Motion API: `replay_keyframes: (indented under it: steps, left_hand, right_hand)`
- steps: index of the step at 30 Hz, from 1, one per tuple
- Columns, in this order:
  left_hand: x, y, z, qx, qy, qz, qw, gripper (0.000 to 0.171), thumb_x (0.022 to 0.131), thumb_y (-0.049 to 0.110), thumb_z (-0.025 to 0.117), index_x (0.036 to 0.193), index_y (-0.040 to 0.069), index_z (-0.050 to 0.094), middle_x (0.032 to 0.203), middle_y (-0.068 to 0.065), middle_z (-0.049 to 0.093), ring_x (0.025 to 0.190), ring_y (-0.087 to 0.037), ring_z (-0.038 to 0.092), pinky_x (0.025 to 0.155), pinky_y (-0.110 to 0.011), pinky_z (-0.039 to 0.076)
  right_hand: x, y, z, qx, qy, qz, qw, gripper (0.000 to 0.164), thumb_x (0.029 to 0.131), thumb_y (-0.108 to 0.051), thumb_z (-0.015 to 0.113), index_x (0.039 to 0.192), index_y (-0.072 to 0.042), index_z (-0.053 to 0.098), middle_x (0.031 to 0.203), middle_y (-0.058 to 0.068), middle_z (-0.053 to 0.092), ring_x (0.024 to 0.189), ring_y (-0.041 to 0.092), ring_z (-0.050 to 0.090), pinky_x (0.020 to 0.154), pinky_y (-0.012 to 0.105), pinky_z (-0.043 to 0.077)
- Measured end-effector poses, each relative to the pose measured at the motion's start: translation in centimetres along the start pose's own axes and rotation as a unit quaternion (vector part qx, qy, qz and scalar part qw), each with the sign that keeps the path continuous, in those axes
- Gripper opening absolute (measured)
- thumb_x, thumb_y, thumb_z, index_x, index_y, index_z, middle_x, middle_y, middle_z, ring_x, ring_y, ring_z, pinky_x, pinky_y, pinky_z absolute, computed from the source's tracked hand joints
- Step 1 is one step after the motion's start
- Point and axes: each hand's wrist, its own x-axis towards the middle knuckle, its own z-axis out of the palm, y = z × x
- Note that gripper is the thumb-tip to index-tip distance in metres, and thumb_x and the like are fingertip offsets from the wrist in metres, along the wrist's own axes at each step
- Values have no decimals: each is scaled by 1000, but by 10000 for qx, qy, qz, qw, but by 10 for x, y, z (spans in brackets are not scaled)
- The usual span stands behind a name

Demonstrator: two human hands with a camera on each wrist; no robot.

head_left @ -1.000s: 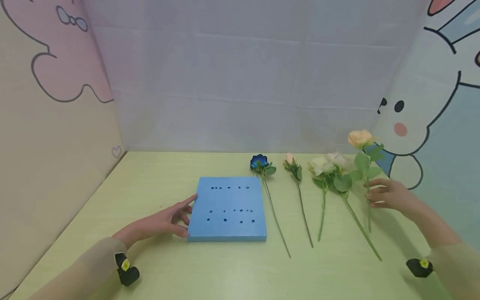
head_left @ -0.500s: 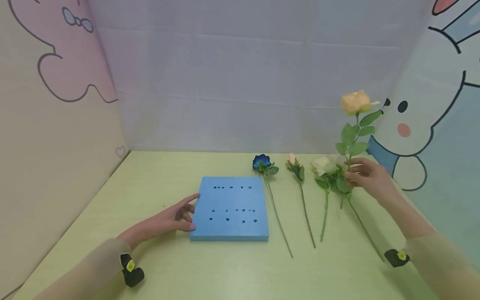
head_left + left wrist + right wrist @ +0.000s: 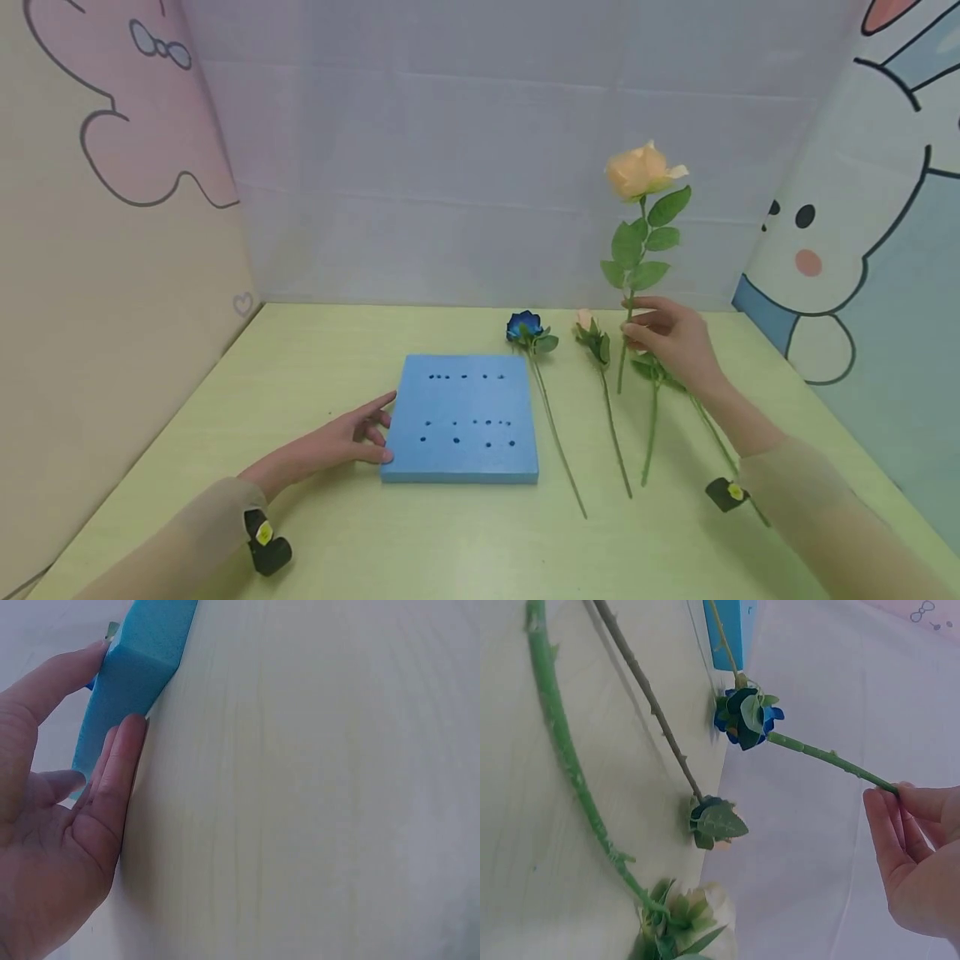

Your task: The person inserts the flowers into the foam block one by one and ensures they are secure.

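My right hand (image 3: 675, 337) pinches the green stem of a peach-yellow rose (image 3: 640, 172) between thumb and fingers. The rose stands nearly upright above the table, bloom up; its lower stem (image 3: 832, 759) shows in the right wrist view. At the left side of a light-blue foam block (image 3: 465, 400) with several holes in its top, my left hand (image 3: 333, 442) touches the edge with fingers fairly straight. The left wrist view shows the thumb at the block's upper edge and other fingers along its side. Hidden behind my right hand in the head view are the pale rose heads (image 3: 716, 915).
Right of the block lie a blue rose (image 3: 523, 327) and a pink rosebud (image 3: 592, 337), stems towards me. Further right lie more green rose stems (image 3: 651, 433). The pale table (image 3: 337, 333) meets a white cloth backdrop (image 3: 427, 192) and printed side walls.
My right hand has lifted the peach-yellow rose and carried it left, over the other flowers. The left hand keeps its place at the foam block.
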Motion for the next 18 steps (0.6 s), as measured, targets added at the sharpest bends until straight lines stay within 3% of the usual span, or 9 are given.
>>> replay_keyframes:
  steps: [4,7,14,18]
  left_hand:
    - [1,1,2,50,53,-50,10000,95,88,32,74,159,14,15,135,-15,43,108,-20,52,85,-30,44]
    - [-1,3,3,12,23,4,10000,94,88,31,74,159,13,15,135,-16,42,108,-21,51,84,-30,43]
    - [-3,2,2,-50,-26,127,9999,95,89,28,73,160,12,13,134,-16,41,108,-23,51,84,-27,45]
    - [-2,1,1,-18,-8,101,9999,95,89,29,74,160,13,13,133,-16,42,107,-22,51,82,-27,45]
  right_hand:
    - [8,-4,20,-718,-4,-152,9973,38,94,-14,67,128,1,58,99,27,72,69,-6,67,67,18,55]
    - [13,-7,36,-1071,-17,-407,9934,37,94,-15,67,127,-2,56,97,25,72,65,-7,65,65,16,52]
    - [25,-14,67,-818,-75,-723,9940,31,95,-13,65,123,-3,56,94,21,72,63,-7,65,63,19,53]
    - [35,-16,80,-659,-147,-684,9954,29,95,-12,65,121,-2,57,94,22,71,64,3,69,62,20,52]
